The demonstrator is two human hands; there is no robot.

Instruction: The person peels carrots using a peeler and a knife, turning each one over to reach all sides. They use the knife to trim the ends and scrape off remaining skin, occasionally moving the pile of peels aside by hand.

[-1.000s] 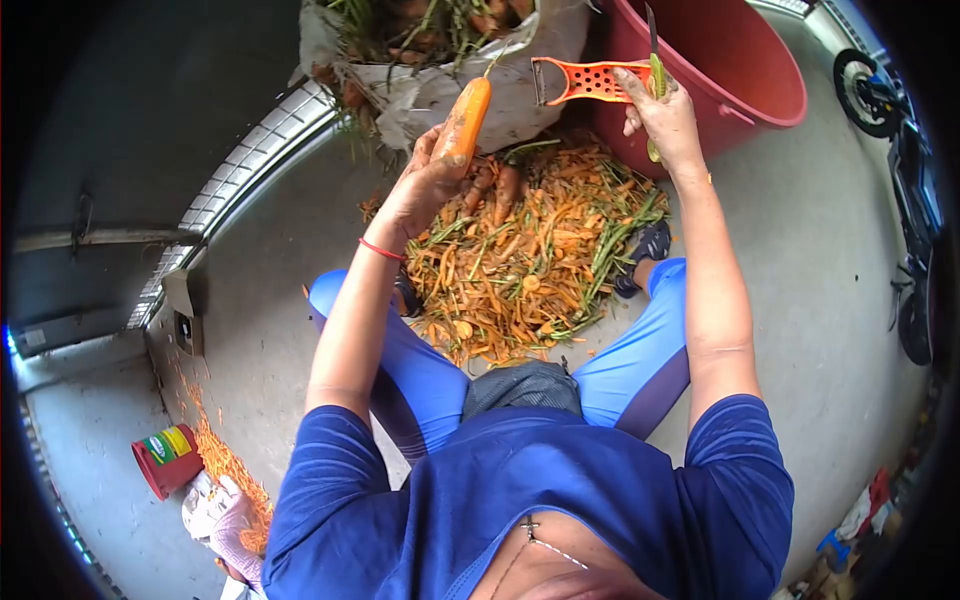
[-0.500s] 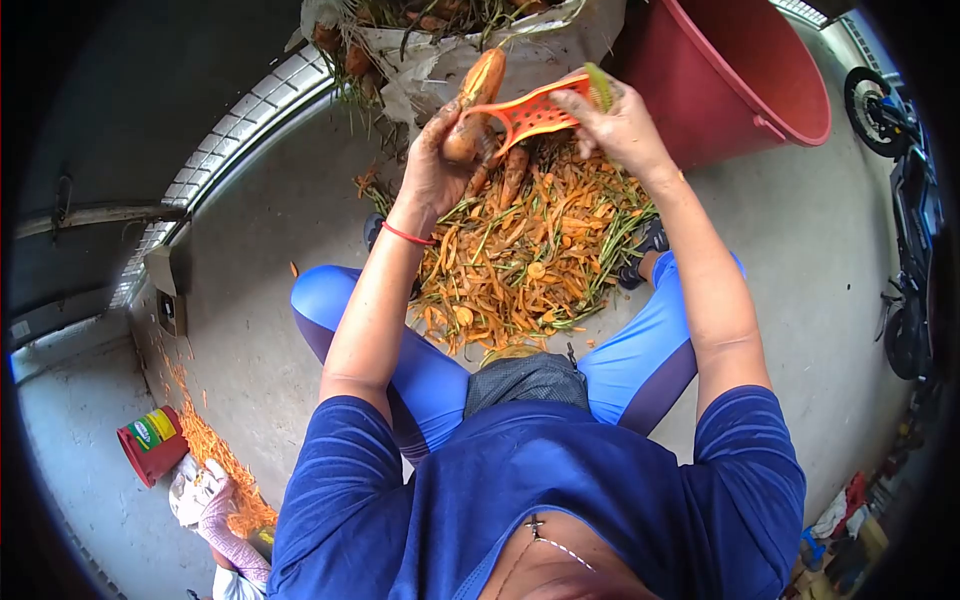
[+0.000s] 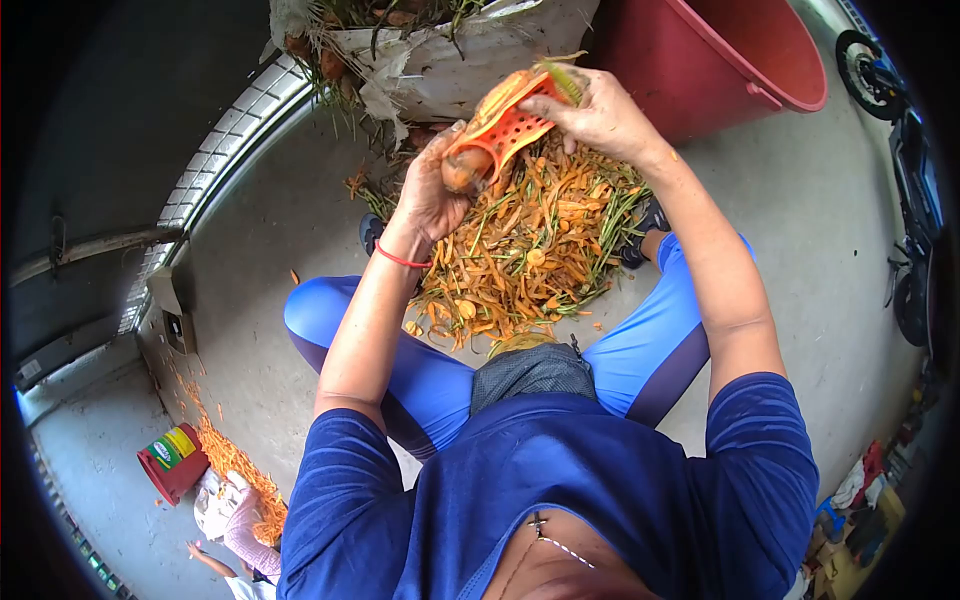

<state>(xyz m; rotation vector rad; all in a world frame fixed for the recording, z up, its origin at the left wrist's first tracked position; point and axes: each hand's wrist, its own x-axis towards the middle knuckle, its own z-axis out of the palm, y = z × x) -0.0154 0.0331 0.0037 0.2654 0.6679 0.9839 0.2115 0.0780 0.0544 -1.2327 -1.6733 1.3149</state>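
Note:
A thick carrot [image 3: 466,172] is gripped by its lower end in my left hand [image 3: 430,195], fingers wrapped round it. My right hand [image 3: 612,118] is closed on an orange peeler [image 3: 518,127] with a perforated body. The peeler lies against the carrot's side and hides part of it. A yellow-green piece shows by my right fingers; I cannot tell what it is. Beneath both hands, a heap of orange peelings and green stalks [image 3: 520,260] covers the floor between my feet.
A white sack [image 3: 440,75] of stalked carrots stands ahead, beside a large red tub [image 3: 690,80]. At lower left are a small red bucket [image 3: 172,464], more peelings [image 3: 235,455] and another person's sleeve [image 3: 245,530]. A motorcycle [image 3: 910,190] stands at far right.
The peeler has moved left and up along the carrot, to its upper part. My right hand has come nearer my left, and the view has shifted slightly.

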